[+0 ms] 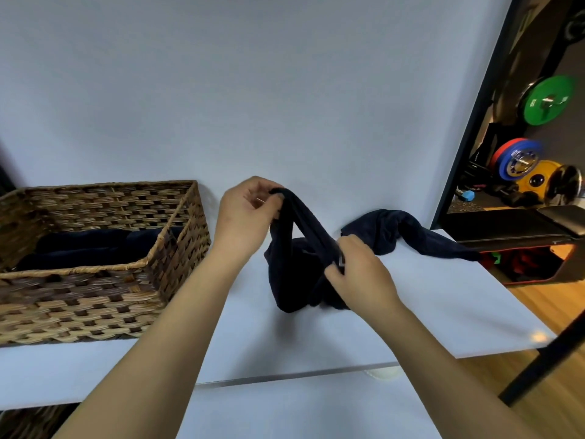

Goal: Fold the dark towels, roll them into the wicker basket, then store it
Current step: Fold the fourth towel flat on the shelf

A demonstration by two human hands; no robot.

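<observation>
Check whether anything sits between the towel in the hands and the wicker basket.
Nothing visible does. The held towel hangs from the left hand and right hand, with bare white table between it and the wicker basket.

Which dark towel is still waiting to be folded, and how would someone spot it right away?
Start at the white table and look to its far right corner, by the black frame. The loose towel lies crumpled there, untouched. Unlike the held towel gripped by both hands, or those in the wicker basket, nothing touches it.
</observation>
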